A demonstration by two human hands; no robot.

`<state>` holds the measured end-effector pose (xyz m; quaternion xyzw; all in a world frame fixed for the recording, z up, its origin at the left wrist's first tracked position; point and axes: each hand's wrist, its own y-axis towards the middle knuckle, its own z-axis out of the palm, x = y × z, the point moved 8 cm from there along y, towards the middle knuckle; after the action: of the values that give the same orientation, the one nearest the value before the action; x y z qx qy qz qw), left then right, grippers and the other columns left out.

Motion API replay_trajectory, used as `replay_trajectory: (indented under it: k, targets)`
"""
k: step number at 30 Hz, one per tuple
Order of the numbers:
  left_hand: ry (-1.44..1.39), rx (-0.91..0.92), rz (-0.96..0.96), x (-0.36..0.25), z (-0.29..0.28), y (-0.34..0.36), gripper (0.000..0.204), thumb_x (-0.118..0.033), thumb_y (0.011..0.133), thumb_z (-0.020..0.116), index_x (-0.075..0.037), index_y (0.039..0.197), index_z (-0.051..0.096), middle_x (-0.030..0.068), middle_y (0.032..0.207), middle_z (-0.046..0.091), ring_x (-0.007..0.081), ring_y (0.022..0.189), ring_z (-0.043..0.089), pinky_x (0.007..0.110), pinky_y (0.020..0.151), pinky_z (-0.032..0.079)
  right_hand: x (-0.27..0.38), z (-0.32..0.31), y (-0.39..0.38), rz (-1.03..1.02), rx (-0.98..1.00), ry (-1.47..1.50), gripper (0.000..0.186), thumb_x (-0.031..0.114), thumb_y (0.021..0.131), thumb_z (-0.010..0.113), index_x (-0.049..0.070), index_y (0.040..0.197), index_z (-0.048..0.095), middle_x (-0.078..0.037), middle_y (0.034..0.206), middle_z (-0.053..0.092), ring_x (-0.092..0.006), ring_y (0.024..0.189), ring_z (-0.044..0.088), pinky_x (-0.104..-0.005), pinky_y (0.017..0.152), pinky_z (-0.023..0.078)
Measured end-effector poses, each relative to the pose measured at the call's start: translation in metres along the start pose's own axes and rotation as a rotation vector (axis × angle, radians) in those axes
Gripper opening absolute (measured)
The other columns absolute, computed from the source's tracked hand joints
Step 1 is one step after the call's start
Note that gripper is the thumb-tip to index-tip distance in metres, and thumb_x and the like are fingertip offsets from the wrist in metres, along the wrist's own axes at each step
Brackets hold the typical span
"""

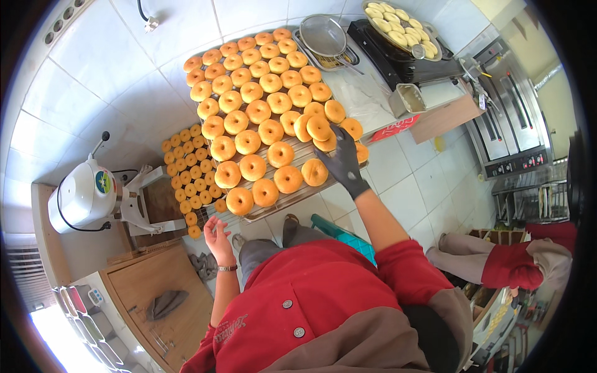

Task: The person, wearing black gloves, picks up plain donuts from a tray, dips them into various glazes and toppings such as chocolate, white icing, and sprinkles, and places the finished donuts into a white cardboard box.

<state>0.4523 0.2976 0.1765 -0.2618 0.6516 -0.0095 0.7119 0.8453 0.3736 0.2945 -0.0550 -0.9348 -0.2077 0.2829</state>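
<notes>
Golden ring doughnuts [270, 132] cover a wire rack tray [261, 214] in rows, with a few piled at its right side. My right hand [345, 163], in a black glove, has its fingers curled on a doughnut [324, 143] in that pile, partly hiding it. Below the rack's lower left corner, my left hand [219, 239] is bare and holds nothing, fingers loosely bent and apart. A second rack of smaller-looking doughnuts [186, 161] lies lower, behind the left of the first.
A white mixer [86, 196] stands left. At the back are a strainer [320, 37], black fryer [388, 62], tray of pale dough [398, 28] and metal container [407, 97]. A steel oven [510, 118] is right. A co-worker [510, 264] bends at lower right; a teal crate [345, 239] sits on the floor.
</notes>
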Motion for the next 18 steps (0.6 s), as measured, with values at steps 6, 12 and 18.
replay_trajectory:
  k: [6, 12, 18]
  targets:
    - [-0.001, 0.01, 0.026, -0.01, 0.006, -0.003, 0.028, -0.014, 0.091, 0.056, -0.003, 0.116, 0.051, 0.0036, 0.107, 0.055, 0.0106, 0.087, 0.058, 0.023, 0.066, 0.048, -0.01, 0.015, 0.051, -0.009, 0.156, -0.104, 0.047, 0.017, 0.072, 0.072, -0.001, 0.111, 0.054, -0.019, 0.102, 0.06, -0.0341, 0.094, 0.058, -0.0412, 0.083, 0.047]
    - [-0.013, -0.054, 0.01, -0.004, -0.012, -0.005, 0.027, -0.015, 0.091, 0.056, -0.003, 0.115, 0.051, 0.0035, 0.106, 0.055, 0.0111, 0.087, 0.059, 0.024, 0.066, 0.048, -0.035, 0.021, 0.034, 0.373, 0.126, 0.583, 0.037, 0.022, 0.082, 0.064, -0.002, 0.11, 0.057, -0.014, 0.101, 0.065, -0.0206, 0.096, 0.062, -0.032, 0.081, 0.049]
    - [-0.01, -0.088, -0.01, 0.001, -0.021, -0.004, 0.027, -0.015, 0.092, 0.055, -0.003, 0.115, 0.051, 0.0029, 0.105, 0.055, 0.0114, 0.086, 0.059, 0.023, 0.065, 0.048, -0.037, 0.026, 0.041, 0.228, 0.387, 0.069, 0.048, 0.033, 0.077, 0.065, -0.003, 0.107, 0.057, -0.02, 0.101, 0.063, -0.0319, 0.094, 0.061, -0.0374, 0.084, 0.046]
